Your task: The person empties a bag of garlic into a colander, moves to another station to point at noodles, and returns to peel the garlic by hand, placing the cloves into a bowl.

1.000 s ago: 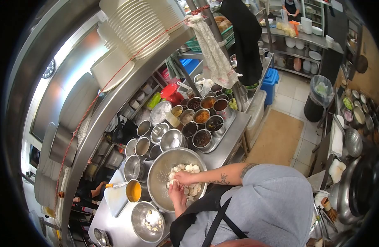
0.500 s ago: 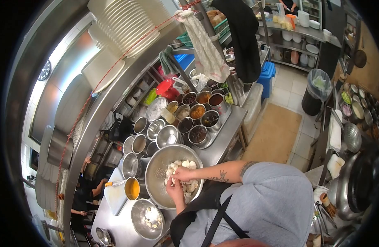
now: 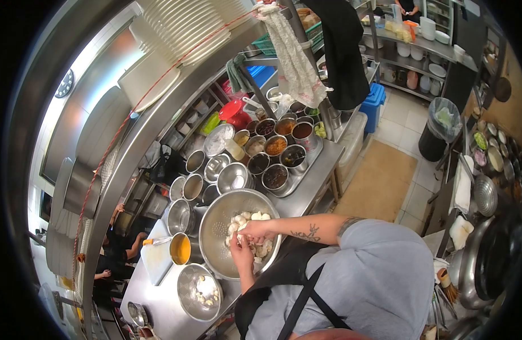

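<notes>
Head view, hands [image 3: 246, 238] in round perforated steel colander [image 3: 215, 226]

My view is a fisheye circle with black corners; straight lines bend hard near the rim. Bright white light glares off the steel panel [image 3: 96, 113] at upper left. The middle is evenly lit and fairly sharp; edges smear, shadows stay soft.

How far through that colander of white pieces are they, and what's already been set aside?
Done: a few pale pieces lie in the smaller round steel bowl.
In hand: the left hand and right hand meet over one white piece above the large perforated steel colander.
Left: a heap of white pieces remains in the colander, more than the bowl holds, so it looks early.
</notes>
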{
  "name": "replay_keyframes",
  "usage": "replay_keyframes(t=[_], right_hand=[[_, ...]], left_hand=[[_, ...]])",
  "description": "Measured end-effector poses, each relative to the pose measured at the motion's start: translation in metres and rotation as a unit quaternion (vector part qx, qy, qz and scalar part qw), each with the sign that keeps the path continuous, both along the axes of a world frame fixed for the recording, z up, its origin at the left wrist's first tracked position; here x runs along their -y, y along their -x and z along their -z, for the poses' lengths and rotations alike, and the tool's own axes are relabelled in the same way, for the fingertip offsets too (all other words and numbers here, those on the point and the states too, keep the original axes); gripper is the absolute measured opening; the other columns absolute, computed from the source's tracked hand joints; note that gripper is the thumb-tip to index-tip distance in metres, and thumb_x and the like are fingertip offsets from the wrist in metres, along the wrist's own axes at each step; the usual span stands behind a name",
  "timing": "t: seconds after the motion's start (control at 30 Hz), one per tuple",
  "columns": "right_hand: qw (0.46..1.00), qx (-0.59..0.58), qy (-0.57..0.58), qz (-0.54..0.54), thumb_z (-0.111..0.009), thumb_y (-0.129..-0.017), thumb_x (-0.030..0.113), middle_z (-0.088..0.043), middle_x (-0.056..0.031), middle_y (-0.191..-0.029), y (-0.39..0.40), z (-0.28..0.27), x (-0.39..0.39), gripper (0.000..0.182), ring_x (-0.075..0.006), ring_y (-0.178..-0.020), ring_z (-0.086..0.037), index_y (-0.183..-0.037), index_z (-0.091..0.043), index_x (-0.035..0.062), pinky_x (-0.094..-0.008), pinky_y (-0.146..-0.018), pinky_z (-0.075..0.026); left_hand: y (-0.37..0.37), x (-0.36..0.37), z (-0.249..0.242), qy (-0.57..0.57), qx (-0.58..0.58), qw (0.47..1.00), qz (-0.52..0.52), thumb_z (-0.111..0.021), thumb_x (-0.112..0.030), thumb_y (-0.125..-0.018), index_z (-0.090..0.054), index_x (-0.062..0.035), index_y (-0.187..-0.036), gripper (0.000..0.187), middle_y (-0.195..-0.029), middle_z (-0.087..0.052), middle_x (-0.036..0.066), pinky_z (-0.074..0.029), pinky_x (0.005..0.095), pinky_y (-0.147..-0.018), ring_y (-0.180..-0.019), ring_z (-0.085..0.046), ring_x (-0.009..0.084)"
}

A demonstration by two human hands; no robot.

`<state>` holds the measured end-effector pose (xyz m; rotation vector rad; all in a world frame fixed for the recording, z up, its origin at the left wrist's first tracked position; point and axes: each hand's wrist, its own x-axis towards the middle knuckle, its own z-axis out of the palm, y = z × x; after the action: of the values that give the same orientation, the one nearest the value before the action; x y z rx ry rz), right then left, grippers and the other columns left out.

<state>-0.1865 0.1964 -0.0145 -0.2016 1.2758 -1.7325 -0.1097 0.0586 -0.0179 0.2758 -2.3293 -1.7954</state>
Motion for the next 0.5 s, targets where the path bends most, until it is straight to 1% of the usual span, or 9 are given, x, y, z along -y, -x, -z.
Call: replay_keyframes(t=[0.03, 0.07, 0.1, 0.2, 0.3, 0.37, 0.4, 0.47, 0.5], right_hand=[[1.0, 0.021, 0.004, 0.0, -0.047, -0.102, 0.037, -0.046, 0.0021, -0.065, -0.002, -0.005, -0.003, 0.037, -0.0063, -0.046, -0.033, -0.084, -0.057, 0.0071, -0.0227, -0.039, -0.022], [1.0, 0.027, -0.004, -0.012, -0.047, -0.101, 0.034, -0.046, 0.0025, -0.066, 0.002, 0.004, -0.002, 0.032, -0.0056, -0.046, -0.033, -0.084, -0.057, 0.008, -0.0221, -0.039, -0.022], [0.999, 0.043, 0.019, -0.017, -0.047, -0.101, 0.032, -0.046, 0.0028, -0.066, 0.001, 0.002, -0.004, 0.031, -0.0054, -0.047, -0.034, -0.084, -0.057, 0.0079, -0.0219, -0.039, -0.023], [0.992, 0.098, 0.081, -0.025, -0.048, -0.099, 0.027, -0.046, 0.0034, -0.068, -0.004, -0.002, -0.009, 0.026, -0.005, -0.048, -0.035, -0.084, -0.056, 0.0078, -0.021, -0.039, -0.024], [0.977, 0.163, 0.137, -0.035, -0.049, -0.095, 0.025, -0.045, 0.003, -0.07, -0.003, -0.003, -0.011, 0.019, -0.005, -0.05, -0.036, -0.087, -0.054, 0.0079, -0.0198, -0.04, -0.026], [0.961, 0.206, 0.174, -0.061, -0.051, -0.093, 0.024, -0.046, 0.0017, -0.074, -0.001, -0.003, -0.015, 0.016, -0.0051, -0.052, -0.037, -0.091, -0.053, 0.0082, -0.0193, -0.041, -0.026], [0.961, 0.211, 0.171, -0.048, -0.05, -0.092, 0.022, -0.046, 0.0016, -0.073, -0.002, -0.005, -0.015, 0.014, -0.0052, -0.052, -0.036, -0.094, -0.054, 0.0091, -0.0187, -0.041, -0.026], [0.961, 0.222, 0.164, -0.021, -0.049, -0.09, 0.018, -0.046, 0.0015, -0.073, -0.004, -0.009, -0.015, 0.014, -0.0054, -0.05, -0.035, -0.099, -0.056, 0.0109, -0.0175, -0.04, -0.026], [0.96, 0.228, 0.161, -0.012, -0.049, -0.091, 0.019, -0.047, 0.001, -0.074, -0.002, -0.006, -0.012, 0.013, -0.0057, -0.051, -0.036, -0.099, -0.055, 0.0114, -0.0177, -0.041, -0.026]], left_hand=[[0.001, 0.005, 0.001, 0.054, 0.003, 0.998, 0.011, -0.061, -0.014, -0.097, -0.053, 0.0032, -0.13, 0.038, -0.087, -0.063, 0.006, -0.044, 0.0244, -0.057, -0.066, -0.053, 0.0082], [0.003, 0.01, 0.002, 0.108, 0.006, 0.994, 0.024, -0.061, -0.014, -0.096, -0.054, 0.0023, -0.129, 0.037, -0.088, -0.063, 0.007, -0.045, 0.0248, -0.059, -0.068, -0.054, 0.0089], [0.003, 0.01, -0.003, 0.162, 0.009, 0.986, 0.038, -0.061, -0.014, -0.096, -0.055, 0.0014, -0.128, 0.036, -0.09, -0.064, 0.007, -0.046, 0.0252, -0.06, -0.07, -0.055, 0.0096], [-0.002, 0.002, -0.015, 0.141, -0.035, 0.989, 0.036, -0.061, -0.015, -0.096, -0.06, 0.0001, -0.122, 0.03, -0.093, -0.065, 0.007, -0.048, 0.0263, -0.067, -0.078, -0.058, 0.0116], [0.001, 0.007, -0.017, 0.196, -0.093, 0.973, 0.077, -0.06, -0.015, -0.096, -0.06, -0.0004, -0.122, 0.03, -0.096, -0.066, 0.007, -0.049, 0.0274, -0.072, -0.083, -0.059, 0.0128], [0.002, 0.007, -0.025, 0.176, -0.083, 0.975, 0.109, -0.059, -0.014, -0.097, -0.059, -0.0005, -0.124, 0.031, -0.097, -0.066, 0.007, -0.049, 0.0272, -0.072, -0.083, -0.059, 0.0123], [0.002, 0.006, -0.029, 0.165, -0.079, 0.975, 0.125, -0.058, -0.014, -0.097, -0.059, -0.0005, -0.125, 0.031, -0.097, -0.066, 0.006, -0.049, 0.0271, -0.072, -0.083, -0.059, 0.012], [0.007, 0.009, -0.021, 0.155, -0.097, 0.972, 0.146, -0.054, -0.015, -0.1, -0.056, -0.0009, -0.129, 0.032, -0.096, -0.065, 0.007, -0.049, 0.0274, -0.07, -0.081, -0.059, 0.012], [0.01, 0.012, -0.015, 0.151, -0.107, 0.97, 0.157, -0.052, -0.016, -0.101, -0.055, -0.001, -0.13, 0.033, -0.095, -0.065, 0.007, -0.049, 0.0276, -0.07, -0.079, -0.058, 0.0119]])
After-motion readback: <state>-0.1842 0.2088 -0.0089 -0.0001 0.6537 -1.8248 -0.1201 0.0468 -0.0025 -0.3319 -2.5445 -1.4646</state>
